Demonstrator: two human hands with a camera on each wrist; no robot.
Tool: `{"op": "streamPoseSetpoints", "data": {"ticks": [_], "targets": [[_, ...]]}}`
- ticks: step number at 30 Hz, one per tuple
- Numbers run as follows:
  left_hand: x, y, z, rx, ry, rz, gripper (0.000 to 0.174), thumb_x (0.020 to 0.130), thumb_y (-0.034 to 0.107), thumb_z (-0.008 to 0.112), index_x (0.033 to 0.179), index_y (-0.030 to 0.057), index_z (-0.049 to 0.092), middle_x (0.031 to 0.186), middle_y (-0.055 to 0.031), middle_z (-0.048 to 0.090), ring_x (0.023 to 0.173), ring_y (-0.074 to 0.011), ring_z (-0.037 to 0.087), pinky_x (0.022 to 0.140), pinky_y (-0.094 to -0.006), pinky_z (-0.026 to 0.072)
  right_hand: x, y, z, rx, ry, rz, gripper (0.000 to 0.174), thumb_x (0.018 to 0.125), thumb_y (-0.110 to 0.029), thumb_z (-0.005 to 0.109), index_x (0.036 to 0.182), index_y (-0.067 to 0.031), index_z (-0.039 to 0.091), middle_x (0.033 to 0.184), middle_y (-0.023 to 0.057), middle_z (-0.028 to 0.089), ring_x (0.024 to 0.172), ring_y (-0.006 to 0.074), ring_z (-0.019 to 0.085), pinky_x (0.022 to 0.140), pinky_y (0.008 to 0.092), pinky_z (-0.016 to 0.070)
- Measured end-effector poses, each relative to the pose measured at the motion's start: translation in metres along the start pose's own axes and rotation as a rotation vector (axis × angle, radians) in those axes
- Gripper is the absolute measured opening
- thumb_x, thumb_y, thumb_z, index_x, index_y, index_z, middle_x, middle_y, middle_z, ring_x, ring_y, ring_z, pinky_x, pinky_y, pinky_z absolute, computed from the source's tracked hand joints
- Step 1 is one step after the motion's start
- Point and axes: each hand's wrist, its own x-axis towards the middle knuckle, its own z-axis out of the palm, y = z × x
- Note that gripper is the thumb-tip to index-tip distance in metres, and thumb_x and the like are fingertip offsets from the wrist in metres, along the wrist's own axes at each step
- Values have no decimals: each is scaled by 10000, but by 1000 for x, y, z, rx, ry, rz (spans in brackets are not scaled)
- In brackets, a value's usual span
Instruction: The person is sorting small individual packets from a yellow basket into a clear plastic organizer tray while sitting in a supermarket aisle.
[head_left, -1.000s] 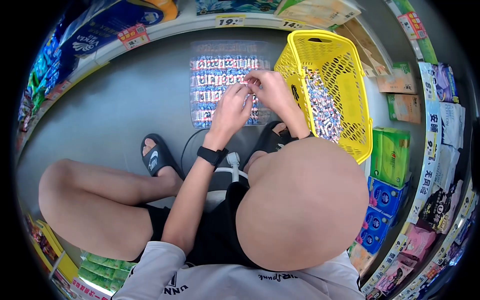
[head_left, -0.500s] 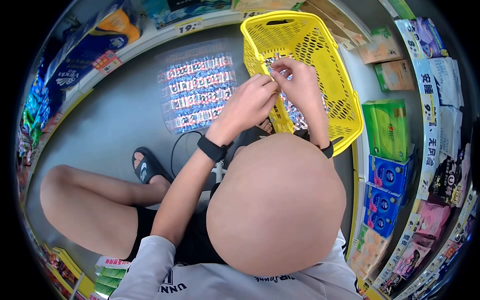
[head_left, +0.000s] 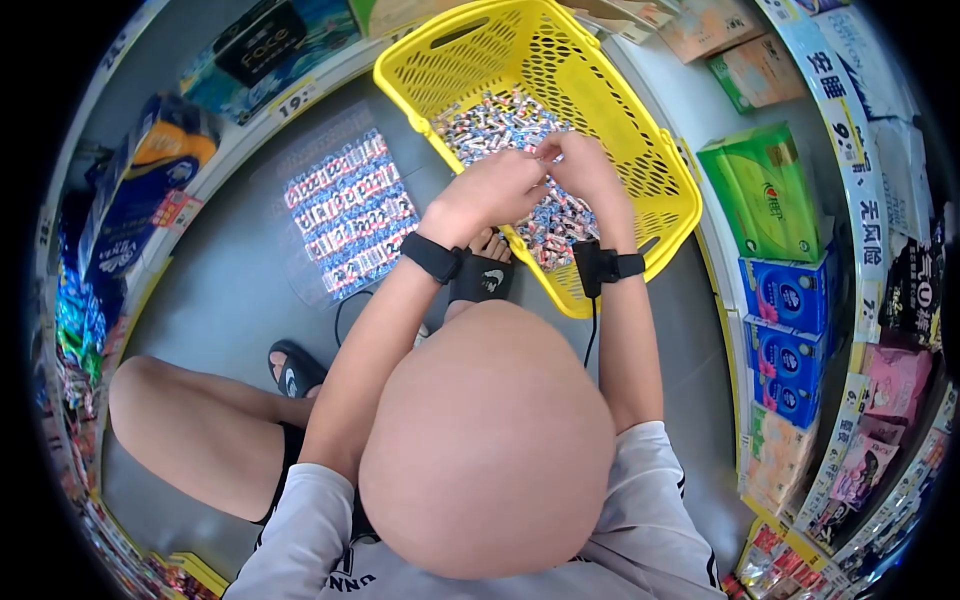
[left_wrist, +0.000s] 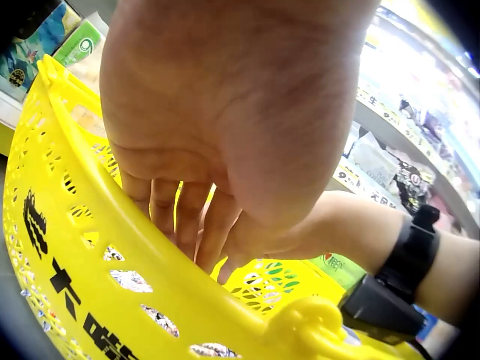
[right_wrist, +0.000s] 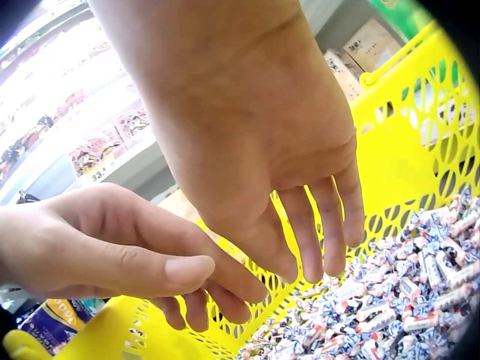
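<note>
Both hands hover over a yellow plastic basket (head_left: 622, 115), and its floor is covered with small wrapped candies (head_left: 505, 120) in white, blue and red. My left hand (head_left: 498, 187) reaches in over the basket's near-left rim, palm down, fingers loose. My right hand (head_left: 590, 180) hangs opposite it with relaxed fingers pointing downward. Their fingertips come close together in the right wrist view, and no candy shows between them. Left of the basket, rows of the same candies (head_left: 352, 215) lie neatly in a clear plastic container (head_left: 285, 165) on the floor.
Shop shelves curve round the far side and right, with price tags, a green tissue pack (head_left: 765, 195) and blue tissue packs (head_left: 790, 350). A sandalled foot (head_left: 485, 275) is beside the basket. My raised knee (head_left: 490, 440) fills the near middle. A cable hangs from the right wrist camera (head_left: 595, 265).
Both hands have moved from over the candy rows to over the basket. The head view has turned right, so the container sits further left and the basket nearer the middle.
</note>
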Motion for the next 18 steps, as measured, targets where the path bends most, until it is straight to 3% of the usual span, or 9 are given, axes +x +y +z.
{"op": "streamPoseSetpoints", "data": {"ticks": [6,8,12,18], "targets": [[36,-13,11,59,-248,-93,266,969,240,650,950,-1,761,950,-241,731,930,-420,714,852,-523,555,4,31,21,-36,-144,234,299,827,-107,773,1124,-94,803,1028,164,787,971,310,762,870,415,590],[48,-14,12,97,-409,-208,285,973,263,648,973,2,763,988,-260,735,943,-422,720,841,-519,564,3,28,22,79,-203,312,311,805,-50,765,1107,-121,796,1119,193,774,1082,365,741,943,440,579],[71,-18,21,102,-454,-188,275,929,232,651,995,-12,757,984,-257,748,932,-420,744,833,-512,570,4,46,41,11,-259,310,350,808,-48,778,1154,-104,784,1110,195,778,1095,345,747,938,443,584],[100,-19,33,218,-623,-229,362,858,112,647,1200,37,736,1114,-248,757,1005,-435,738,808,-507,578,-4,54,56,90,-226,310,383,833,-175,811,1209,-123,760,1202,187,765,1140,394,719,970,457,577]]}}
